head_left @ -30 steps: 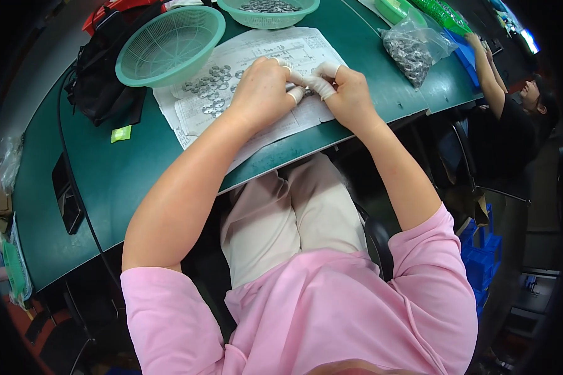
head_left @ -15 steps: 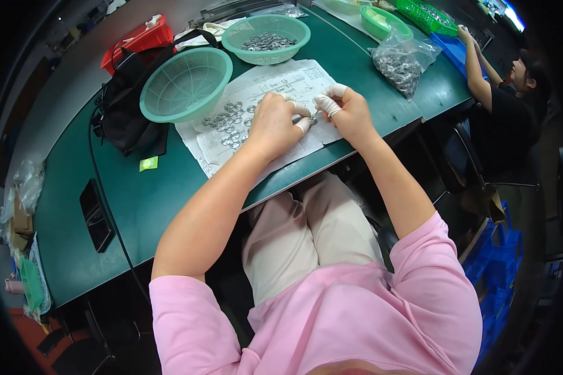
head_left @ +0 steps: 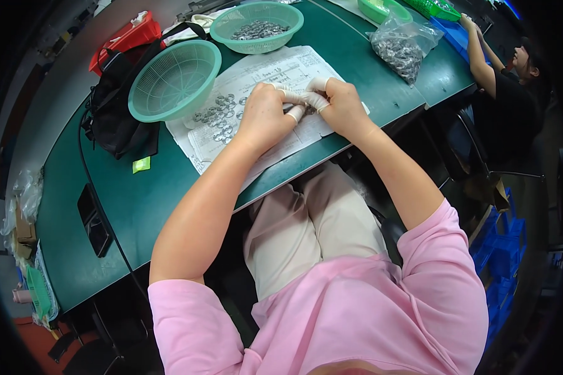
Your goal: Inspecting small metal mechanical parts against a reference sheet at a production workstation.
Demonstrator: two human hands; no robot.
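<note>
My left hand [head_left: 266, 114] and my right hand [head_left: 343, 111] meet over the paper sheets, with white finger cots on the fingertips. The left thumb and index finger pinch a small metal part, mostly hidden by the fingers. Against them press the closed fingers of my right hand; what they grip is hidden. Left of my hands, several small round silver metal pieces [head_left: 217, 117] lie spread on the printed paper [head_left: 300, 62].
Behind the pieces sit an empty green mesh basket [head_left: 175, 81] and another basket [head_left: 256, 22] of metal pieces. A clear bag [head_left: 399, 55] of parts lies to the right. A black bag [head_left: 116, 119], a red bin [head_left: 128, 39] and a phone [head_left: 94, 219] are left. Another person [head_left: 513, 100] works far right.
My hands have come together, the right fingers moving left onto the left fingertips. The round piece seen under the fingers is now mostly covered. The whole view has shifted slightly.
</note>
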